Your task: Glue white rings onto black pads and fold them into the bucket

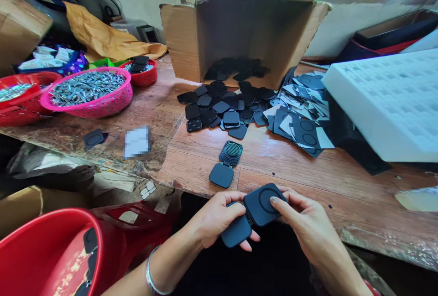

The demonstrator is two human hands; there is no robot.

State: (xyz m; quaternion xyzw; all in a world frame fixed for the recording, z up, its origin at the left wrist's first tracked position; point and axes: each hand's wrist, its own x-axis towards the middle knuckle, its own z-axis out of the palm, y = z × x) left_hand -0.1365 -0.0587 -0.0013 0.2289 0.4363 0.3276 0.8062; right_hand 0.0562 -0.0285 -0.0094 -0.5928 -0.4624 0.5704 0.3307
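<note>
Between my hands is a black hinged two-panel case [259, 216], opened out, with a thin ring marked on its right panel. My left hand [219, 216] grips the left panel, thumb on top and fingers beneath. On the right panel, my right hand [304, 214] presses its thumb beside the ring, its other fingers behind the far edge. Just beyond, an unfolded hinged piece [221, 175] lies on the table, its far half showing concentric ridges. Farther back, a heap of black panels [219, 106] spills out from a cardboard box.
The cardboard box [181, 40] lies on its side at the back. Ring-marked sheets [304, 134] are piled right of the heap, beside white foam [383, 104]. A pink basket [89, 109] of metal parts stands left. Below the table edge is a red bin [65, 216] with black pieces inside.
</note>
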